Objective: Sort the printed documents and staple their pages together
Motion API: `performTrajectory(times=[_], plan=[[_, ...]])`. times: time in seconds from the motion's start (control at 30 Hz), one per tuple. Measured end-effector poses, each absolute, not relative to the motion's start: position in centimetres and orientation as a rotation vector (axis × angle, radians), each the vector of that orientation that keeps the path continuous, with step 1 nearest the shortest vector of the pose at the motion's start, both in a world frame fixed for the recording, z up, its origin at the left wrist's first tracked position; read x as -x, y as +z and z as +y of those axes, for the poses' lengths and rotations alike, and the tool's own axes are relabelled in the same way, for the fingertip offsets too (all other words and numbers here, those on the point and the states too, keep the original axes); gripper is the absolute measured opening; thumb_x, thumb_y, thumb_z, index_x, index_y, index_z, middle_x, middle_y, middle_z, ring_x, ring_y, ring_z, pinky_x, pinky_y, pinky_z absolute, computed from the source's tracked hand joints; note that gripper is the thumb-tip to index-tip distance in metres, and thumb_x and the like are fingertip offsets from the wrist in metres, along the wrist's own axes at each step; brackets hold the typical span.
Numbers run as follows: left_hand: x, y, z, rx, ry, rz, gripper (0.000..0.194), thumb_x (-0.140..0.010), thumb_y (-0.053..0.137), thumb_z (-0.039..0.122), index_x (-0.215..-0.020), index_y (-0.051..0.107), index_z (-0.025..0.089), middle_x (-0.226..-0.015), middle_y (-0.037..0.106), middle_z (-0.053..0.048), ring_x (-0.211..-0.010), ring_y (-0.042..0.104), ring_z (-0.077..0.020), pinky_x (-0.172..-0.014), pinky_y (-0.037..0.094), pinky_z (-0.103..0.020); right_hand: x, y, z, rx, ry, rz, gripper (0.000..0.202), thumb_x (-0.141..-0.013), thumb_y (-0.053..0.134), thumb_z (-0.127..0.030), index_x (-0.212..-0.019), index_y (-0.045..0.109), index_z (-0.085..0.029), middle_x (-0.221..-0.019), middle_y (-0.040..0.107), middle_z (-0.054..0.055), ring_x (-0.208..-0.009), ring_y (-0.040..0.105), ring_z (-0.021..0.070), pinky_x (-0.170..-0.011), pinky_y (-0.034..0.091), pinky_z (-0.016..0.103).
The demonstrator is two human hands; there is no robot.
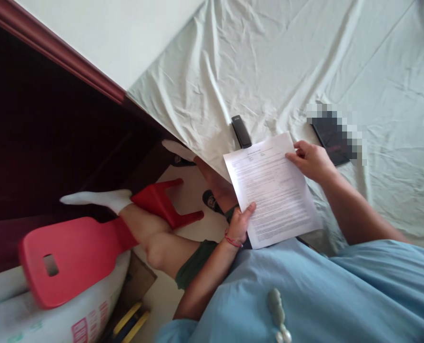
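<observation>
Both hands are engaged with a printed paper (269, 190), which is held up at a slant in front of the blue shirt (269, 286), near the edge of the cloth-covered worktop (287, 62). The left hand (239, 225) grips the lower left edge, thumb laid on the printed face and fingers closed behind it; a red bracelet (233, 239) circles that wrist. The right hand (312, 161) pinches the upper right edge between thumb and curled fingers, with little gap showing. The print is too small to read. A black, stapler-like object (241, 131) lies on the cloth at the top edge of the paper; contact between the two cannot be confirmed. A dark flat item (331, 140), partly obscured by pixelation, lies just beyond the right hand. To the left, below worktop level, a red plastic chair (72, 247) stands beside a white printed sack (58, 319).
</observation>
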State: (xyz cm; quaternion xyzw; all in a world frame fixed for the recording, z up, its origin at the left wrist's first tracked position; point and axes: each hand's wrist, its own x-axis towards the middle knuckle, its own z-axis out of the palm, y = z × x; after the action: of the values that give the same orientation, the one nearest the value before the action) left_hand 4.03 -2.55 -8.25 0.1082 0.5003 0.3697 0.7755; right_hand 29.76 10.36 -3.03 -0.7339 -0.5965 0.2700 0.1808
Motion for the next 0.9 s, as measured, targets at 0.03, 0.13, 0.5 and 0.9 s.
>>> performTrajectory(times=[0.03,0.13,0.5,0.9], plan=[[-4.2,-8.3,-2.6,-0.259,0.79,1.083,0.07,-0.062,0.1,0.061,-0.102,0.082,0.007,-0.104,0.083,-0.018,-0.102,0.08,-0.0347,-0.1,0.063,-0.048,-29.9,-3.0,10.0,2.096,0.758,-1.685,0.021,-0.087,0.064,-0.043,-0.082,0.065,-0.023,-0.065,0.059,0.0,-0.062,0.052,0.0174,-0.064,0.039,0.033],[-4.1,-9.0,-2.7,-0.377,0.767,1.1,0.069,-0.068,0.092,0.072,-0.091,0.081,0.008,-0.088,0.081,-0.014,-0.084,0.077,-0.0267,-0.085,0.063,-0.039,-30.3,-3.0,9.4,2.106,0.755,-1.682,0.024,-0.087,0.06,-0.039,-0.069,0.054,-0.024,-0.062,0.052,-0.001,-0.06,0.046,0.0163,-0.062,0.034,0.033],[-1.0,-8.6,-1.7,-0.705,0.659,1.256,0.072,-0.068,0.083,0.084,-0.065,0.057,0.017,-0.047,0.04,0.006,-0.038,0.034,-0.0052,-0.039,0.017,-0.021,-29.6,-3.2,12.0,1.924,0.745,-1.755,0.023,-0.088,0.062,-0.039,-0.072,0.054,-0.024,-0.064,0.052,-0.001,-0.062,0.046,0.0161,-0.064,0.034,0.033],[-2.5,-8.2,-2.2,-0.694,0.714,1.282,0.068,-0.073,0.081,0.08,-0.066,0.058,0.017,-0.047,0.049,0.003,-0.039,0.046,-0.0083,-0.04,0.022,-0.02,-31.3,-2.5,8.1,2.206,0.769,-1.728,0.019,-0.086,0.073,-0.04,-0.078,0.067,-0.024,-0.073,0.07,0.003,-0.068,0.061,0.0197,-0.065,0.041,0.033]])
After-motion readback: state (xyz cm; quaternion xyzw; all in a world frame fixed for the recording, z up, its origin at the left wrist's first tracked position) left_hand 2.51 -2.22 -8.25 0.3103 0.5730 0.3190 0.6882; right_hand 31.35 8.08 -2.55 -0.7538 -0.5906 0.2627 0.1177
